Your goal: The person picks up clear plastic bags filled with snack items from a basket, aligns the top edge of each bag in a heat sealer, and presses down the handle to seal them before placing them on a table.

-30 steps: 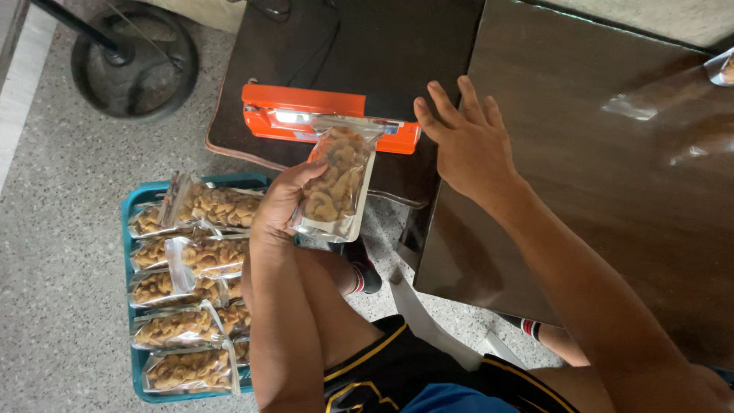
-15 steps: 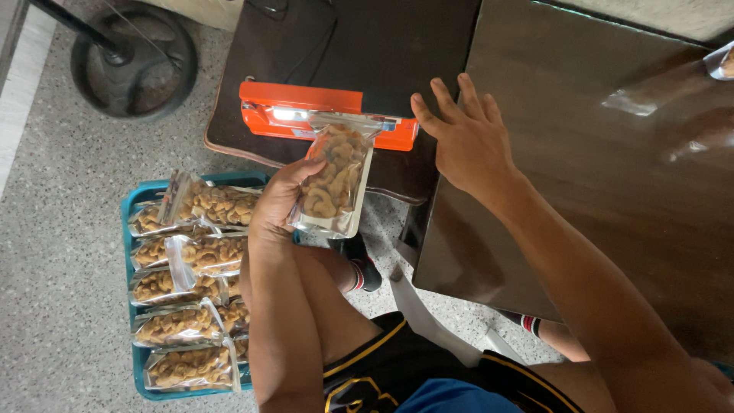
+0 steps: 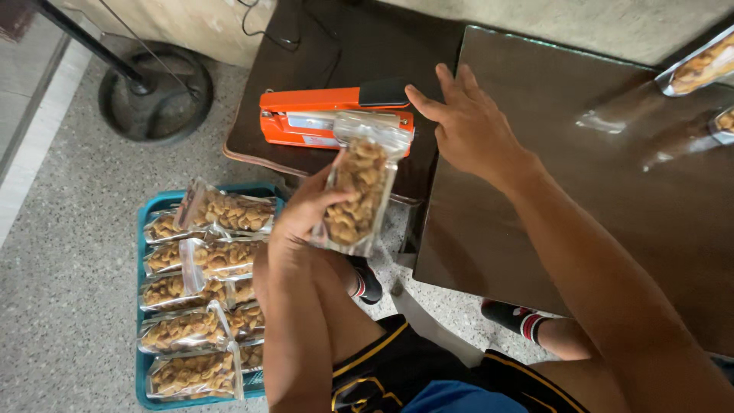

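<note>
**Pouch mouth at the sealer, right hand lifting off the handle**

The clear pouch of cashews (image 3: 359, 191) is held upright with its open top just at the jaw of the orange heat sealer (image 3: 329, 117), about where it was half a second ago, only a touch nearer the bar. The left hand (image 3: 306, 210) grips it from the side, fingers wrapped round the lower half. The right hand (image 3: 470, 130) holds nothing: fingers spread, fingertips at the sealer's black handle end (image 3: 382, 92), palm over the edge of the dark table (image 3: 581, 191). It has edged slightly toward the handle since a second ago, so the press looks, by my reading, close but not made. Below left, the blue tray (image 3: 141, 306) holds sealed pouches (image 3: 222, 256) in rows on the speckled floor.
</note>
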